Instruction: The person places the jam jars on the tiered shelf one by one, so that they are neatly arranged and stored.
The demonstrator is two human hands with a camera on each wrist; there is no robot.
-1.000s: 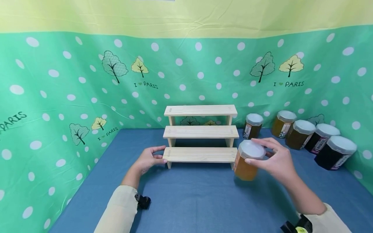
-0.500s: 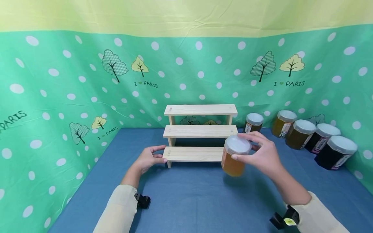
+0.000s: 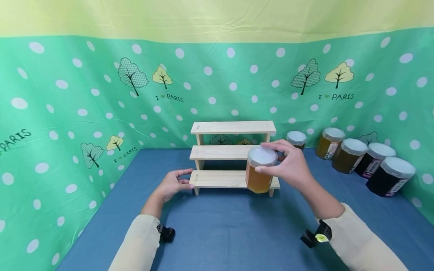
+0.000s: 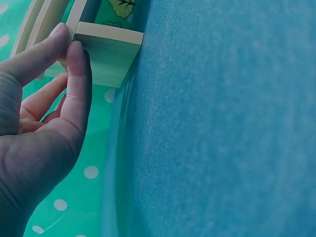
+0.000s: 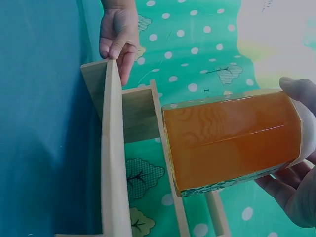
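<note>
A three-step wooden display stand [image 3: 217, 178] stands on the blue cloth. My left hand [image 3: 173, 185] pinches the left end of its lowest step, thumb and fingers at the board's edge in the left wrist view. By its white lid, my right hand [image 3: 289, 165] grips a hexagonal jar of amber honey-like contents [image 3: 260, 175]. This jar hangs in front of the right part of the stand, overlapping the lowest and middle steps in the head view. From the right wrist camera, the jar's orange side [image 5: 232, 143] shows apart from the lowest board [image 5: 112, 148].
Behind my right hand is a brown jar [image 3: 296, 138], partly hidden. More lidded jars stand to the right: an amber one [image 3: 329, 145], a brown one [image 3: 349, 156] and dark ones [image 3: 390, 180]. A green dotted cloth [image 3: 234, 86] hangs behind the stand.
My right hand has carried the amber jar left and upward, from beside the stand's right end to in front of its steps. The left hand stays on the stand.
</note>
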